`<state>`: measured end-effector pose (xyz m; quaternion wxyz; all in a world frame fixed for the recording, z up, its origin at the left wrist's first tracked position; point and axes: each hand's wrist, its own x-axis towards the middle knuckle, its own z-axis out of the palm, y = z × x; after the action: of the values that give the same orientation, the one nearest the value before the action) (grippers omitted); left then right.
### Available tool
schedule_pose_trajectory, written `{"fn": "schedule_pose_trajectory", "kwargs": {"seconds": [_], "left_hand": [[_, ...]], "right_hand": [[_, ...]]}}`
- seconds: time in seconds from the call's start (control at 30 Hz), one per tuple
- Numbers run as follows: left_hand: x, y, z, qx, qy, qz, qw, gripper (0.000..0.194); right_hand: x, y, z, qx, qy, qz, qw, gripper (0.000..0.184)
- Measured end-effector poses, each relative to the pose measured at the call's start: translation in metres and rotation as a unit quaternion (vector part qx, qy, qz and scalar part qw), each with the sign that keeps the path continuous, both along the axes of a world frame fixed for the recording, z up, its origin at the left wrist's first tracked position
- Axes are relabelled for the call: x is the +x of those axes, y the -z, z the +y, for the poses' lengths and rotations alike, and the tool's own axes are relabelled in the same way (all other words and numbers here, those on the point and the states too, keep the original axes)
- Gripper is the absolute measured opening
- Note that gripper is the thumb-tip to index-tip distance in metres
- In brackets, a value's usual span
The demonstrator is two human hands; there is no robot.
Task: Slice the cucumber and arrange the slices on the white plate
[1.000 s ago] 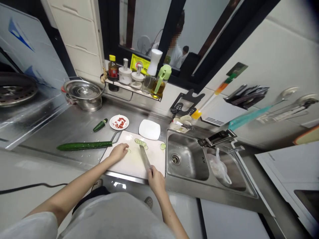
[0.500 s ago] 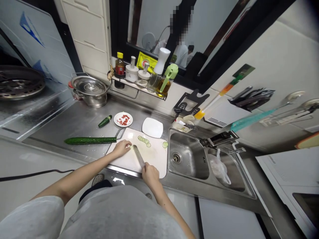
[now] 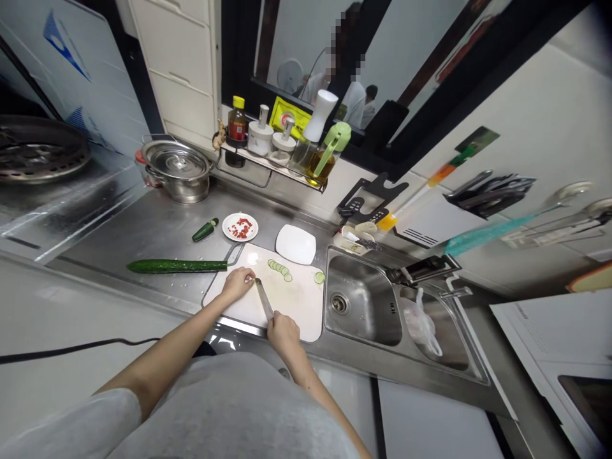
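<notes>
My right hand (image 3: 284,333) is wrapped round the handle of a kitchen knife (image 3: 264,302), its blade pointing away over the white cutting board (image 3: 301,312). Close to the knife tip, my left hand (image 3: 238,284) has its fingers curled on a small pale-green cucumber piece (image 3: 255,282), mostly hidden. A row of overlapping cucumber slices (image 3: 278,268) lies farther back on the board, and another small stack of slices (image 3: 319,278) is at its right edge. One long cucumber (image 3: 176,266) lies left of the board, its cut end by the board's handle.
Behind the board stand a plate of chopped red pieces (image 3: 240,227), a white dish (image 3: 296,244) and a short cucumber end (image 3: 205,229). The sink (image 3: 363,293) adjoins the right side. A lidded steel pot (image 3: 186,182) sits back left, below a seasoning rack (image 3: 272,167).
The knife has shifted slightly left and stands at a steeper angle in view, with its blade nearer my left fingertips. The whole view has tilted a little. Both hands keep their hold.
</notes>
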<state>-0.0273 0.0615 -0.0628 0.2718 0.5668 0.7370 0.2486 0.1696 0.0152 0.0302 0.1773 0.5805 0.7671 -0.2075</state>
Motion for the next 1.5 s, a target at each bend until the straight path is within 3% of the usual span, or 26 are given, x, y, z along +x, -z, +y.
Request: {"fn": "schedule_pose_trajectory", "kwargs": {"seconds": [0.7, 1.03, 1.3, 1.5], "left_hand": [[0.0, -0.005, -0.001, -0.004, 0.011, 0.01, 1.0, 0.017], [-0.001, -0.001, 0.001, -0.011, 0.024, 0.026, 0.999, 0.018], [0.009, -0.013, 0.002, -0.01, 0.032, 0.021, 0.999, 0.018], [0.012, -0.01, -0.012, -0.033, -0.043, -0.048, 0.997, 0.013]], "right_hand": [[-0.016, 0.001, -0.002, -0.059, -0.025, -0.011, 0.998, 0.033], [0.008, 0.002, -0.012, -0.07, -0.023, -0.006, 0.997, 0.029], [0.039, 0.003, -0.01, -0.068, -0.031, 0.047, 0.996, 0.029], [0.055, 0.0, -0.008, -0.064, -0.024, 0.079, 0.995, 0.029]]}}
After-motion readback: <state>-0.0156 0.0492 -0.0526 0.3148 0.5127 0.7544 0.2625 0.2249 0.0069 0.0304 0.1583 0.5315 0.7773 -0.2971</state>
